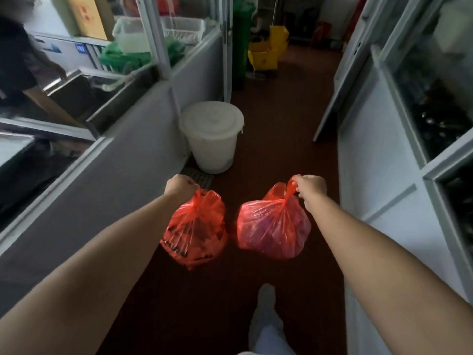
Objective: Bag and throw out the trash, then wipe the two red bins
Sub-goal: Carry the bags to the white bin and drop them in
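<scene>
Two full red plastic trash bags hang side by side above a dark red floor in a narrow corridor. My left hand (180, 187) grips the tied top of the left red bag (195, 230), which shows dark contents through the plastic. My right hand (310, 187) holds the knotted top of the right red bag (273, 228), which bulges rounder. The two bags nearly touch. No red bin is in view.
A white lidded bucket (212, 135) stands by the left partition wall ahead, with a floor drain grate (198, 176) in front of it. Farther on are a yellow mop bucket (267, 51) and a green wheeled bin (242, 39). A person (18, 62) stands behind the left glass. White cabinets line the right.
</scene>
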The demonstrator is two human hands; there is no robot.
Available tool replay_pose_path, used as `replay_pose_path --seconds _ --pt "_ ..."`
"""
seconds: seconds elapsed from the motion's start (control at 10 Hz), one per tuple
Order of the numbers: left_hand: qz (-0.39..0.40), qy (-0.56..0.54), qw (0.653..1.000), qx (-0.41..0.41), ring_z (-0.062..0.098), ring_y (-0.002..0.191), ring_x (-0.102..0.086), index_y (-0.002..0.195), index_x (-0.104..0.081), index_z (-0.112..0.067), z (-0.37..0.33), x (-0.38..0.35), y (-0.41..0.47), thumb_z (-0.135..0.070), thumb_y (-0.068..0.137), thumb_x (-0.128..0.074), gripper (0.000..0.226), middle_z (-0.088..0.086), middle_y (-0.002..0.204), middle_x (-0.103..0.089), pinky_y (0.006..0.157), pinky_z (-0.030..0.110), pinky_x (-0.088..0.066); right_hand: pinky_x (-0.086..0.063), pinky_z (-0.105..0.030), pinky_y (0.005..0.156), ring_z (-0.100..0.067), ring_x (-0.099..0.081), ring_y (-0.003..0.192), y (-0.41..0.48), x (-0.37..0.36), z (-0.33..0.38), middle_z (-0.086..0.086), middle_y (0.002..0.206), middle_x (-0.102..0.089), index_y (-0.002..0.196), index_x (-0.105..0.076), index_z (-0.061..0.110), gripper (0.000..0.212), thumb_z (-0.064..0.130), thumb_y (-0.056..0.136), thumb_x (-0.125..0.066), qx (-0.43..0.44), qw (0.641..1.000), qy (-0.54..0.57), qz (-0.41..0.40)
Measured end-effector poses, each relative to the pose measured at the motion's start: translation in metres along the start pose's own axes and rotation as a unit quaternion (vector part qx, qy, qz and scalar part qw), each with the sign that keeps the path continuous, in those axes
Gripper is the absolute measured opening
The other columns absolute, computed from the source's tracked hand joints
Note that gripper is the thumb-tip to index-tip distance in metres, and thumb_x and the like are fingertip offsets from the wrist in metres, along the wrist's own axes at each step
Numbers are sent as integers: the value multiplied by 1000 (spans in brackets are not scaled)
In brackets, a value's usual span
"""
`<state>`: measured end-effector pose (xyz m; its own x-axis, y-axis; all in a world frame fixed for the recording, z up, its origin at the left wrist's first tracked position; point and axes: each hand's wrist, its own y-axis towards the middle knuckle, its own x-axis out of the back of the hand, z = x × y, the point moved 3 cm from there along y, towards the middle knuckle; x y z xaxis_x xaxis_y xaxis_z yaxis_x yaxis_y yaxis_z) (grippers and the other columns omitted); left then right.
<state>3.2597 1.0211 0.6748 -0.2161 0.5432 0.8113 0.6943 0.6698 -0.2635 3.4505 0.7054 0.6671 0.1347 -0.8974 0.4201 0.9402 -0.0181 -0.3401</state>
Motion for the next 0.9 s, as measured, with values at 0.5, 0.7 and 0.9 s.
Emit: replay_pose_path --seconds 0.5,0.7,0.9 --pt "-13 -33 998 58 28 91 -68 85 -77 -12 -181 -17 283 -30 87 -72 19 4 78 -68 69 30 -47 -38 -25 47 -10 -51 51 301 -78 158 -9 75 -70 71 -68 11 22 15 92 -64 2 987 -34 155" --pt "21 -20 999 16 27 100 -67 96 -78 -13 -249 -27 407 -29 89 -72 18 7 103 -74 81 32 -51 -37 -26 51 -14 -49 52 417 -102 217 -11 72 -64 69 -67 11 21 15 89 -63 -5 992 -42 119" --pt "84 -63 994 13 16 73 -66 102 -77 -10 -321 -28 508 -20 92 -65 18 5 91 -74 58 20 -44 -40 -34 59 -23 -53 62 504 -115 267 -13 76 -65 69 -65 10 14 11 83 -62 -21 994 -59 88"
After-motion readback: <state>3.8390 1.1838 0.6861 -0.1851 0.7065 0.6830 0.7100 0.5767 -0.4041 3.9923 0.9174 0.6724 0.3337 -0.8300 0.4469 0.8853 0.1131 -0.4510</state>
